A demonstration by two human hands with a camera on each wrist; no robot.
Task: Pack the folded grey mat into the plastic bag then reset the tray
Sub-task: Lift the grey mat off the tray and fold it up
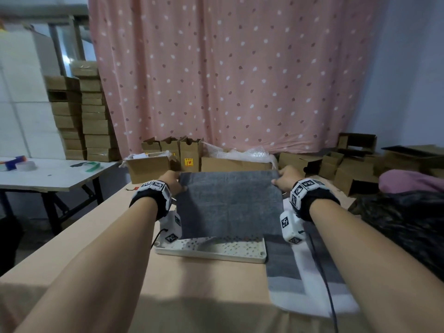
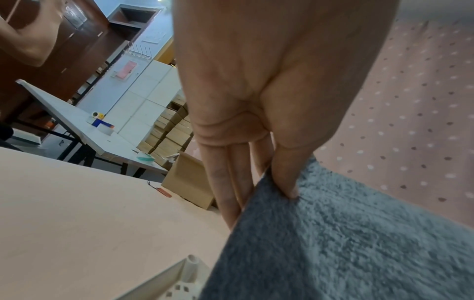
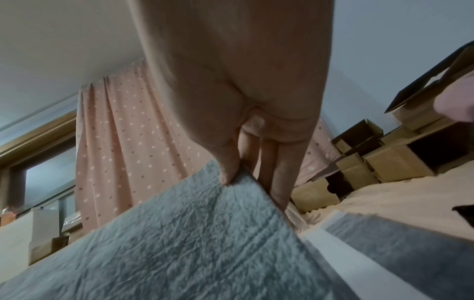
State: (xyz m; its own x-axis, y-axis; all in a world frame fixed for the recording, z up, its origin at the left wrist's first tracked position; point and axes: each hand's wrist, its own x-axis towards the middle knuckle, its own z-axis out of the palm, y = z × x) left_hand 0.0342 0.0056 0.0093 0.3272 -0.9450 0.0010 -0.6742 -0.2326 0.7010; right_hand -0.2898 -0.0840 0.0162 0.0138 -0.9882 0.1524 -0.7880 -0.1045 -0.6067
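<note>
Tray (image 1: pixel 211 254) under grey mat (image 1: pixel 229 203) | left hand (image 1: pixel 173 182), right hand (image 1: pixel 287 180) pinch far corners

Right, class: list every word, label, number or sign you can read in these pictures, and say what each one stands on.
Nothing here can be read as words.
Yellow label with red marks on the upright cardboard box: too small and blurred to read.
Black-and-white square markers on the wristbands and the wrist cameras: coded patterns, not text.
Pink sheet on the far wall: blurred, unreadable.

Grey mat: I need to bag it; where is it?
Centre of the head view: grey mat, far corners pinched by left hand and right hand, over the tray.
</note>
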